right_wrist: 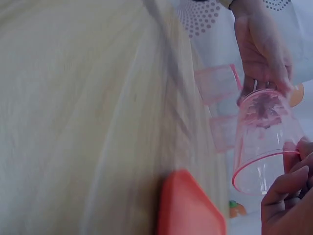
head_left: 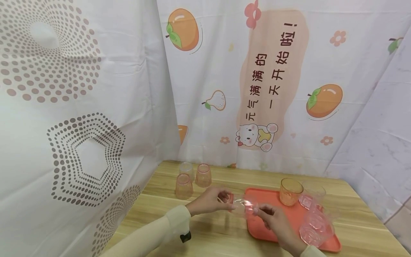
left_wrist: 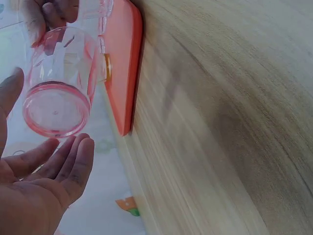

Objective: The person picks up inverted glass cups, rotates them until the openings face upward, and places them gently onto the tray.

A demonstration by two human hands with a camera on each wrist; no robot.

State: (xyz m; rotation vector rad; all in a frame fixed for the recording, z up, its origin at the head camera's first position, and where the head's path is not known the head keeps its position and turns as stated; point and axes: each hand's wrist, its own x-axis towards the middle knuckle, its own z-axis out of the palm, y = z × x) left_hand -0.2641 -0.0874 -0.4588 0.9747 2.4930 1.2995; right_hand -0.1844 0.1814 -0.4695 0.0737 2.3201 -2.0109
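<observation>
A clear pink-tinted cup [head_left: 240, 207] is held sideways above the table, between both hands. My right hand [head_left: 277, 222] pinches its rim between thumb and fingers, as the right wrist view also shows. At the base end is my left hand [head_left: 209, 201], thumb and fingers spread around the cup's bottom. In the left wrist view those fingers [left_wrist: 73, 164] are fairly straight and close to the base; whether they touch it is hard to tell. Below and right of the cup lies a red tray [head_left: 261, 226].
An amber cup [head_left: 290, 193] stands upright on the tray, beside several clear and pinkish cups [head_left: 316, 226], some lying over. Toward the back left, two pink cups [head_left: 184, 187] and a clear cup [head_left: 186, 169] stand upside down on the wooden table [head_left: 205, 232]. Curtains hang behind and beside.
</observation>
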